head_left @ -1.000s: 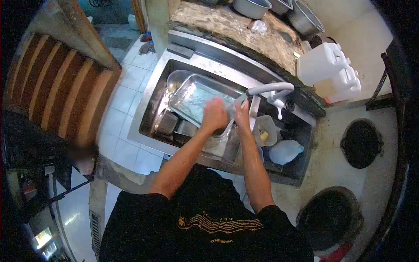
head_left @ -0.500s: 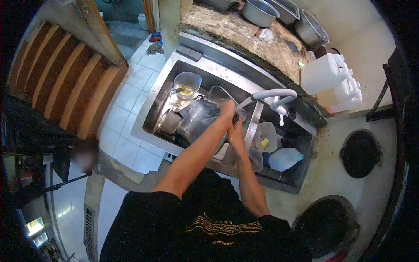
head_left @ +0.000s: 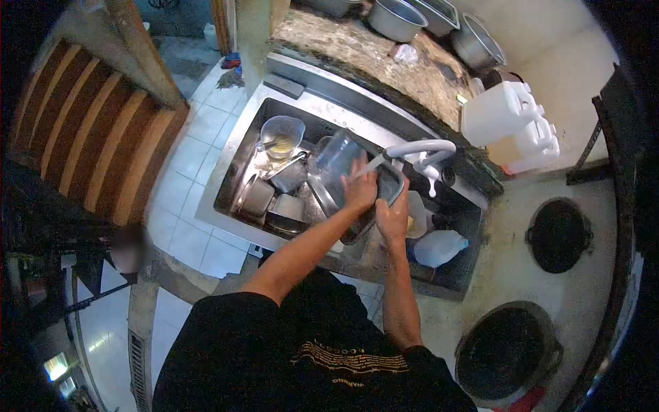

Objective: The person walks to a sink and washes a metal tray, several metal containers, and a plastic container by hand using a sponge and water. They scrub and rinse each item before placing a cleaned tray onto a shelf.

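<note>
Over the divider of the steel sink (head_left: 206, 206), my right hand (head_left: 393, 218) grips the rim of a translucent rectangular plastic container (head_left: 336, 152), which is held tilted. My left hand (head_left: 360, 189) lies against the container with its fingers spread. The curved white tap (head_left: 425, 146) reaches over it, and a pale stream runs from its end toward my left hand. Beneath my hands, part of a dark-edged tray (head_left: 353, 237) shows. To the left in the basin are a clear bowl (head_left: 283, 130) with a whisk and several metal pans (head_left: 257, 198).
A whitish plastic bottle (head_left: 439, 248) and a clear tub (head_left: 416, 206) sit in the right basin. Metal tins (head_left: 397, 20) stand on the worn stone ledge (head_left: 336, 34) behind. White jugs (head_left: 498, 113) are at the back right, dark woks (head_left: 508, 350) at the right.
My hands, close together before, have moved apart. My left hand now lies spread on the container, which has turned under the tap. More pans show in the left basin.
</note>
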`<act>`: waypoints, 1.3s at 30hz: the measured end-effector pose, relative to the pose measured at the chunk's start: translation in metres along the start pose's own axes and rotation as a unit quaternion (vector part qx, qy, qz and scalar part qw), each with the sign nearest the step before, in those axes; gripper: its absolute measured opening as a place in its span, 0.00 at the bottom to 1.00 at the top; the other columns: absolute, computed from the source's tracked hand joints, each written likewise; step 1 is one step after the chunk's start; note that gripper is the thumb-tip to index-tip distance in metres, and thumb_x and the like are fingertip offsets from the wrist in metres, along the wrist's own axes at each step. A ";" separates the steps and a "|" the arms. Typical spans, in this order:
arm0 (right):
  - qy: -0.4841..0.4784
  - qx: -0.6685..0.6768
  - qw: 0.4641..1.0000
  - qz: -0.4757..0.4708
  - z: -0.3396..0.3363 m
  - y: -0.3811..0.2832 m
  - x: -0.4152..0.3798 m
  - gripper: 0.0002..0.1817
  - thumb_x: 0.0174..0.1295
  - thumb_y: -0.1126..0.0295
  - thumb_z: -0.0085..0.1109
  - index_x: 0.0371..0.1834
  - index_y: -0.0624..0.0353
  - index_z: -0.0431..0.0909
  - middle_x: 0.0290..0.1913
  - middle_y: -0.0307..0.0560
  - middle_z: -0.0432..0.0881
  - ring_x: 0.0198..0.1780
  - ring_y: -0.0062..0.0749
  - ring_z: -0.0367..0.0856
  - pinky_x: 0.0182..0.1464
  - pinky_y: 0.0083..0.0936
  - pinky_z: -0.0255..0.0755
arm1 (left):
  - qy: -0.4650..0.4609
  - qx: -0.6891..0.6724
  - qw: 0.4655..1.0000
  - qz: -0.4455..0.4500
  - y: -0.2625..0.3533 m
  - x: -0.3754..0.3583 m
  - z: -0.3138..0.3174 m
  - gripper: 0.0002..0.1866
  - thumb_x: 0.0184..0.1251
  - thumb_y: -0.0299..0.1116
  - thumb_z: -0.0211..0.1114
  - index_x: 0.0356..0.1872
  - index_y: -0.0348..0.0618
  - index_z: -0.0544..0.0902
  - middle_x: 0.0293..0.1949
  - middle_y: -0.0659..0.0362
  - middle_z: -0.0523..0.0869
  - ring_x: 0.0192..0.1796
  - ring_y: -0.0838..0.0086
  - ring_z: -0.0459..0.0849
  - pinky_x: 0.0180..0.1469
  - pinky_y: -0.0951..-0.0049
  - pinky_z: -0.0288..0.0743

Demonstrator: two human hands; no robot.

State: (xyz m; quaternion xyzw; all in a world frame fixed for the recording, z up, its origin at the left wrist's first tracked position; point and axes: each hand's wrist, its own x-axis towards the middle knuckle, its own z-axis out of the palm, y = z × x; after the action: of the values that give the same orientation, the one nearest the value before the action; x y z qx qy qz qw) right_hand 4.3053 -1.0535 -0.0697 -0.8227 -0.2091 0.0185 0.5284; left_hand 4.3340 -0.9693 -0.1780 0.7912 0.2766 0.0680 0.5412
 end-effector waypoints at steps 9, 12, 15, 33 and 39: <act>0.173 0.008 0.985 0.018 -0.013 0.036 -0.023 0.37 0.45 0.81 0.50 0.67 0.64 0.65 0.57 0.55 0.75 0.61 0.42 0.74 0.67 0.32 0.62 | 0.053 0.180 0.975 0.123 -0.072 0.036 0.016 0.27 0.72 0.44 0.51 0.66 0.39 0.74 0.74 0.35 0.62 0.78 0.42 0.54 0.72 0.27 0.46; 0.192 0.001 0.981 0.023 -0.034 0.048 -0.022 0.39 0.43 0.80 0.52 0.67 0.64 0.65 0.58 0.53 0.74 0.61 0.42 0.73 0.68 0.33 0.62 | -0.197 0.250 0.948 0.025 -0.046 0.011 -0.018 0.25 0.71 0.47 0.53 0.59 0.38 0.77 0.69 0.40 0.68 0.75 0.49 0.61 0.73 0.31 0.46; 0.238 0.094 0.964 0.067 -0.050 0.074 -0.038 0.39 0.47 0.80 0.53 0.70 0.59 0.63 0.56 0.48 0.75 0.55 0.36 0.76 0.61 0.31 0.68 | -0.304 0.450 0.834 0.101 -0.019 -0.001 -0.078 0.25 0.70 0.48 0.55 0.58 0.38 0.77 0.62 0.44 0.75 0.69 0.53 0.70 0.76 0.39 0.49; 0.120 0.269 0.925 0.241 0.048 0.038 -0.001 0.22 0.71 0.54 0.56 0.55 0.61 0.72 0.49 0.47 0.78 0.49 0.29 0.77 0.49 0.28 0.71 | -0.138 0.300 0.903 0.274 0.057 -0.002 -0.119 0.16 0.60 0.31 0.61 0.50 0.46 0.83 0.43 0.39 0.85 0.45 0.43 0.85 0.50 0.46 0.79; 0.208 -0.153 0.957 0.132 0.104 0.170 0.063 0.11 0.65 0.66 0.56 0.34 0.64 0.81 0.35 0.64 0.84 0.39 0.56 0.85 0.42 0.49 0.76 | -0.236 0.020 0.941 0.241 0.005 -0.037 -0.138 0.31 0.73 0.40 0.57 0.73 0.40 0.66 0.72 0.39 0.68 0.74 0.46 0.67 0.74 0.59 0.61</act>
State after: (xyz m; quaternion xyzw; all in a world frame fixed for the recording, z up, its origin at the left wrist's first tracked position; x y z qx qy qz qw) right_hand 4.3918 -1.0015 -0.2527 -0.8994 0.0160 -0.1155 0.4212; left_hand 4.2487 -0.8770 -0.1106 0.8381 -0.0571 0.0024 0.5425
